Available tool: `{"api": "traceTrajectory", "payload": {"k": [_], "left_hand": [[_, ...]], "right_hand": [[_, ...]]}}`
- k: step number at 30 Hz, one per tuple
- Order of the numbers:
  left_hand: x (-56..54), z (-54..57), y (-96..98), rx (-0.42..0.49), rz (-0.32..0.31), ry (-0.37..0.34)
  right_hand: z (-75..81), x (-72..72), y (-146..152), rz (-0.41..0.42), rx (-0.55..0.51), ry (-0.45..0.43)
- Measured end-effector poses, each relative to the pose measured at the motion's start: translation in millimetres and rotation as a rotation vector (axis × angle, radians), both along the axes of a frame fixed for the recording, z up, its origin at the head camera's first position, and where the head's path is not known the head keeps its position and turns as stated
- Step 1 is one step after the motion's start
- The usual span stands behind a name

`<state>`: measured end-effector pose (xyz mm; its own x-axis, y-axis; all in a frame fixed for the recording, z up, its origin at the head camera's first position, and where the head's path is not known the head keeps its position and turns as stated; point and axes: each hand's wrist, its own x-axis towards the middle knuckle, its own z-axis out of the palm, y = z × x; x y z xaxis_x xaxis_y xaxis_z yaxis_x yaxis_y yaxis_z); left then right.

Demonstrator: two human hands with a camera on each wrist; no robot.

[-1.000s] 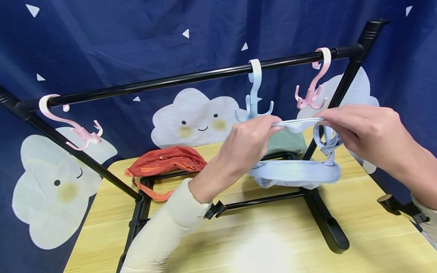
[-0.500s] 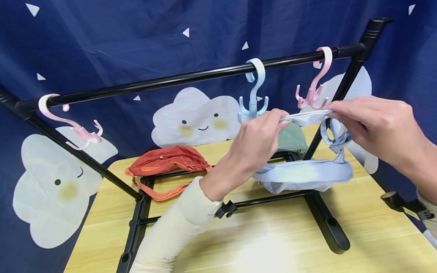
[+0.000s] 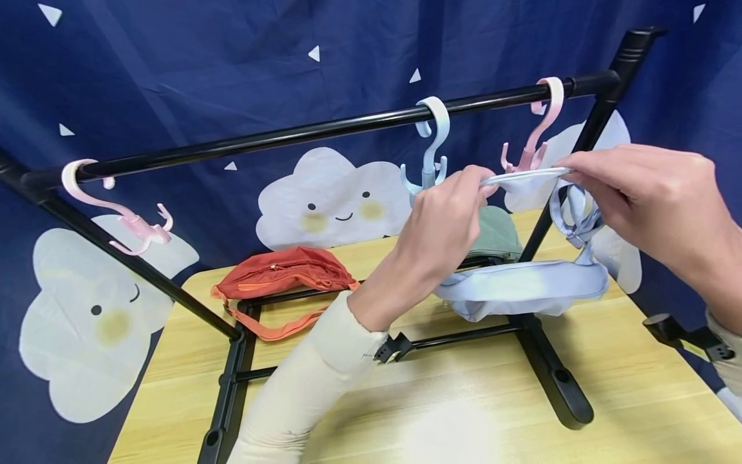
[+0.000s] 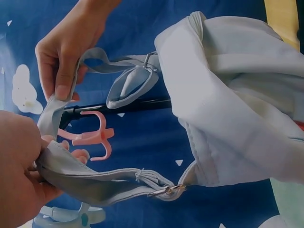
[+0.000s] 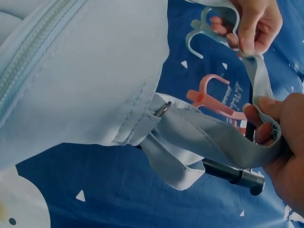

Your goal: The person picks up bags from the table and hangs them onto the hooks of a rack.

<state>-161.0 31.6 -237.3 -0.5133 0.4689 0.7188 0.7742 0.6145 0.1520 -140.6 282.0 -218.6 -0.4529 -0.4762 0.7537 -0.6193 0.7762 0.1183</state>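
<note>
Both hands hold up a light blue bag by its strap. My left hand pinches one part of the strap and my right hand another, with a short taut stretch between them. Below, the bag hangs over the rack's base; its zipper shows in the right wrist view. Metal rings join strap and bag. Just beyond the strap, a pink hook hangs on the black rail. A light blue hook is behind my left hand, its lower prongs partly hidden.
Another pink hook hangs tilted at the rail's left end. A red bag and a green bag lie on the wooden table. The rack's black foot stands at right. Behind hangs a blue curtain.
Both hands have moved right and upward with the bag, bringing the strap in front of the right pink hook's lower part. The light blue hook has turned on the rail.
</note>
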Motion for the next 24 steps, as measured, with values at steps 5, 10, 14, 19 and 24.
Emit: {"api": "traceTrajectory", "payload": {"k": [5, 10, 14, 19, 24], "left_hand": [[-5.2, 4.0, 2.7, -0.003, 0.027, -0.010], [-10.4, 7.2, 2.3, -0.025, 0.044, -0.019], [-12.8, 8.6, 2.9, -0.043, 0.037, -0.028], [-16.2, 10.9, 4.7, -0.098, 0.059, -0.006], [-20.9, 13.9, 5.7, -0.133, 0.072, -0.008]], "right_hand": [[-2.1, -4.2, -1.1, 0.014, -0.044, 0.009], [0.4, -7.7, -2.2, 0.021, -0.024, 0.003], [1.1, -8.1, -1.6, -0.005, -0.022, -0.005], [2.9, -9.4, -1.0, -0.027, -0.031, -0.014], [6.6, -11.1, -0.9, -0.063, -0.005, -0.040]]}}
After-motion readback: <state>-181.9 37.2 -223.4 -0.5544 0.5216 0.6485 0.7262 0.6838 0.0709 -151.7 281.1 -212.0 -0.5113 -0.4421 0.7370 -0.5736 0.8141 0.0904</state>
